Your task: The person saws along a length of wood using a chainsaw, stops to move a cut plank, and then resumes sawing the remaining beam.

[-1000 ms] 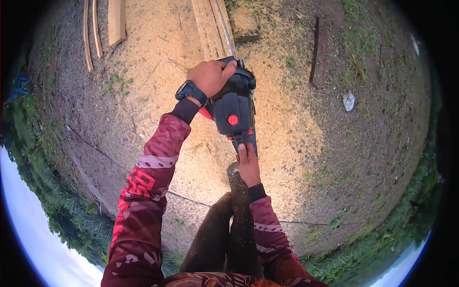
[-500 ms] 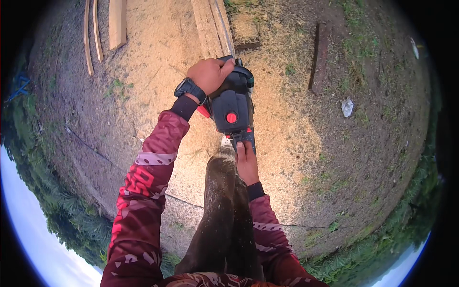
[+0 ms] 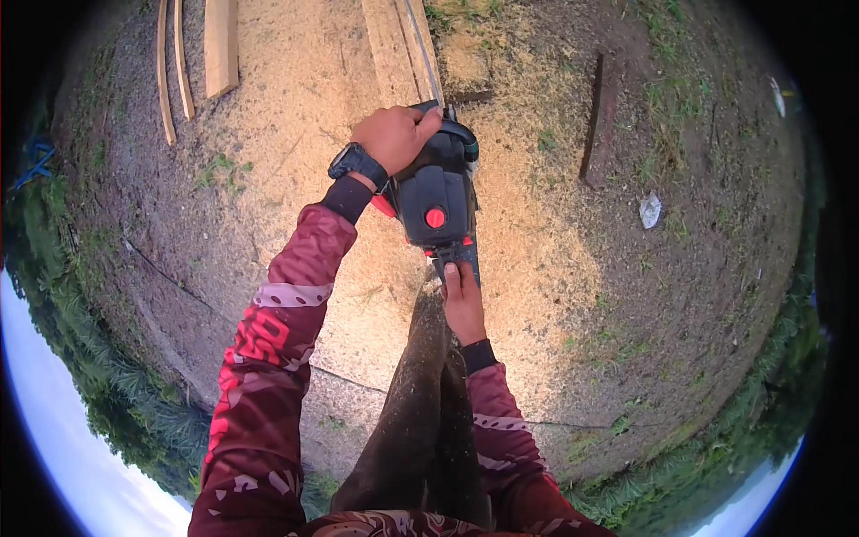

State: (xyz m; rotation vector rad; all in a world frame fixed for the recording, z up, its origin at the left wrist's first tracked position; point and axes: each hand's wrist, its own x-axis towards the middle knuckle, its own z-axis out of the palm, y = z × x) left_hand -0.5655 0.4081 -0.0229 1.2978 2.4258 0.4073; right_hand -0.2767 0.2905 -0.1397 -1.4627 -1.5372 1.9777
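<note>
A black and red chainsaw (image 3: 436, 199) is held out in front of my legs, its bar pointing away from me. My left hand (image 3: 395, 139), with a dark watch at the wrist, is wrapped round the front handle. At the rear handle, my right hand (image 3: 463, 302) is closed, its thumb on top; the fingers underneath are hidden. The thin guide bar (image 3: 424, 49) runs along the right part of a sawn wooden plank (image 3: 386, 49), which reaches to the far edge of view. The saw's body hides the plank's near end.
Pale sawdust (image 3: 295, 179) covers the ground around the saw. A wide board (image 3: 220, 49) and two thin strips (image 3: 182, 63) lie far left. To the right are a dark timber piece (image 3: 594, 121) and a crumpled clear plastic scrap (image 3: 650, 211). A dark cord (image 3: 344, 378) crosses near my legs.
My leg has shifted, and the pale shoe tip that showed below the saw is now mostly hidden. The ground and planks sit slightly lower in view. Both hands keep their grip.
</note>
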